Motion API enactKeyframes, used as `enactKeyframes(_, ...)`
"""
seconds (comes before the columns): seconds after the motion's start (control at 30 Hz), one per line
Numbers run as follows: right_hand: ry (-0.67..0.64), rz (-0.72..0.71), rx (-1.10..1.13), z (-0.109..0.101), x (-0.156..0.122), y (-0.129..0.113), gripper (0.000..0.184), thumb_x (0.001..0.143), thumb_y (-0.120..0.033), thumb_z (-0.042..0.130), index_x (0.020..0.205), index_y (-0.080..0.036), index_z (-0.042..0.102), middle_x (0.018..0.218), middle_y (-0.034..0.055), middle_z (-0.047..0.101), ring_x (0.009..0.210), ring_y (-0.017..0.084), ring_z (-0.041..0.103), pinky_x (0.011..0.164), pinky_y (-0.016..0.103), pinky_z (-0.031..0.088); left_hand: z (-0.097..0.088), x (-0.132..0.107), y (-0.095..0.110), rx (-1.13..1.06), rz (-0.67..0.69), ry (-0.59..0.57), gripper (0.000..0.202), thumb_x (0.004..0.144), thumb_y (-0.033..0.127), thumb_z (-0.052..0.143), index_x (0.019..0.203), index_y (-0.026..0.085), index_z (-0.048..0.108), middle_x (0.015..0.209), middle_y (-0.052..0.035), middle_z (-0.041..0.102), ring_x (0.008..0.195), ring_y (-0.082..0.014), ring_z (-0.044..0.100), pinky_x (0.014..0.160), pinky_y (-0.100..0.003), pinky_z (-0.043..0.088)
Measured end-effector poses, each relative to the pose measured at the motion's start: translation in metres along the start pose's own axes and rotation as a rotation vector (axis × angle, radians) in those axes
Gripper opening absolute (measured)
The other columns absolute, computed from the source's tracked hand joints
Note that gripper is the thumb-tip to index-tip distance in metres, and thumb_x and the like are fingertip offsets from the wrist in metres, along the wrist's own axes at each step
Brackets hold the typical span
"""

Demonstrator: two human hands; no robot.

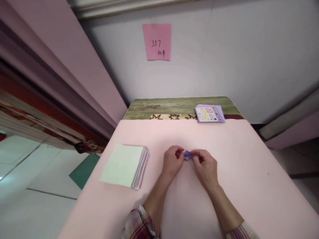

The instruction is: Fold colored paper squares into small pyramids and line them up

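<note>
Evidently | left hand (pixel 173 161), right hand (pixel 206 166) pinch folded purple paper (pixel 187 155) at opposite sides, likely steadying it | coloured-paper stack (pixel 122 166) leftward, seemingly within reach

Wall: plain, pale grey-white wall (pixel 249 59) behind the far edge; pink paper square (pixel 159 33) on it, handwritten, "357" legible.
Upper edge: pale horizontal ledge (pixel 112 8) along the top left.
Left side: mauve-pink curtain (pixel 82 49) in long folds; red-orange patterned fabric (pixel 92 147) below it.
Tabletop: green wood-grain tabletop (pixel 171 103), rounded far corners, yellow band with brown star shapes; pale pink cover (pixel 254 179) over the nearer part.
Floor: whitish tiles (pixel 50 172), dark joints; flat green piece (pixel 83 171) beside the tabletop.
Right side: pinkish fabric (pixel 294 136), dim beneath.
Light: soft indoors; bright glint on tiles, far left.
</note>
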State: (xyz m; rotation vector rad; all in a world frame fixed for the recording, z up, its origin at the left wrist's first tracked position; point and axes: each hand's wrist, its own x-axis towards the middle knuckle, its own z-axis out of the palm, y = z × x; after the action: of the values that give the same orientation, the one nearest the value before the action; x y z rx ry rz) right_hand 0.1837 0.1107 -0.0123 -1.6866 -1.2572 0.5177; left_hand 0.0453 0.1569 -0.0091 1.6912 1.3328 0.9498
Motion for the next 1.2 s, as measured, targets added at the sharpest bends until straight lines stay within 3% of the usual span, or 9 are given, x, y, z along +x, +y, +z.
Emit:
enactKeyframes(0.2,0.004,-0.065,-0.057,0.000,-0.002,0.000,0.019,0.077,-0.018,0.051,0.079,-0.022,0.069,0.085,0.0018,0.068,0.068,0.015,0.060,0.063,0.027,0.047,0.000,0.001,0.000,0.020,-0.030,0.001,0.024,0.069,0.004,0.054,0.086,0.018,0.065,0.083,-0.0027,0.065,0.071,-0.0128,0.060,0.066,-0.024,0.049)
enactKeyframes(0.53,0.028,-0.174,-0.227,0.004,-0.005,-0.005,0.016,0.082,-0.025,0.050,0.073,-0.020,0.063,0.074,0.0023,0.063,0.062,0.015,0.058,0.060,0.026,0.044,0.000,-0.005,0.014,0.277,-0.041,0.059,0.020,0.072,0.004,0.049,0.077,0.019,0.062,0.081,-0.0032,0.064,0.072,-0.0159,0.058,0.066,-0.028,0.046)
enactKeyframes(0.93,-0.043,-0.274,-0.260,0.004,-0.008,0.000,0.018,0.076,-0.016,0.047,0.077,-0.022,0.063,0.085,0.0022,0.063,0.063,0.013,0.058,0.057,0.023,0.044,0.001,-0.008,0.025,0.505,-0.076,0.039,0.012,0.076,0.009,0.053,0.072,0.021,0.054,0.076,-0.0035,0.059,0.068,-0.0178,0.055,0.062,-0.029,0.039)
enactKeyframes(1.2,-0.132,-0.307,-0.307,-0.006,-0.005,0.002,0.016,0.077,-0.017,0.048,0.079,-0.023,0.064,0.088,0.0013,0.065,0.061,0.012,0.058,0.057,0.023,0.044,-0.002,-0.009,0.022,0.477,-0.032,-0.002,0.017,0.071,0.004,0.055,0.074,0.021,0.052,0.077,-0.0027,0.060,0.068,-0.0171,0.054,0.062,-0.028,0.039)
